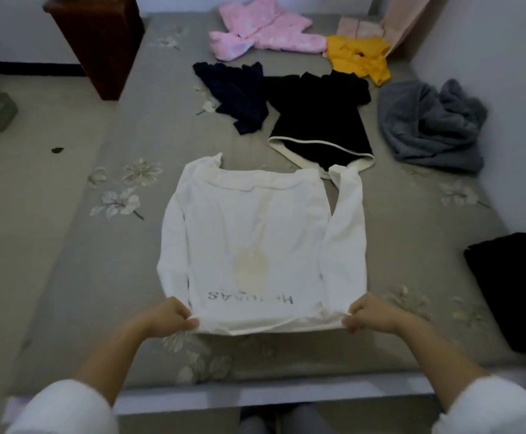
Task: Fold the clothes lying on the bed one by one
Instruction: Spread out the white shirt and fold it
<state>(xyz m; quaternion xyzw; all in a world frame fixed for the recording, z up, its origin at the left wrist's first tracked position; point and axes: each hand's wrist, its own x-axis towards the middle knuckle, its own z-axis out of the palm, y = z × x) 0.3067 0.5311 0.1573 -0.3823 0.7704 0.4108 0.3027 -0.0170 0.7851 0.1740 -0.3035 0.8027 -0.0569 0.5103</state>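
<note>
Hands first: our left hand and right hand sit apart at the near edge of the white shirt, each pinched shut on one corner of its nearest fold, the left on the left corner, the right on the right. Both are equally close to it, so neither has the advantage. From that held edge the shirt runs straight away from us across the bed, its long axis pointing toward the far end, the printed lettering near our fingers and the far edge lying flat. Its sleeves are laid in along both sides, the right one looser and touching the black garment beyond. We judge the coming fold must carry this near edge forward along that axis, both hands moving together to keep it square. Farther off lie a navy piece, a grey heap, a yellow top and a pink one; a folded black pile sits to our right.
</note>
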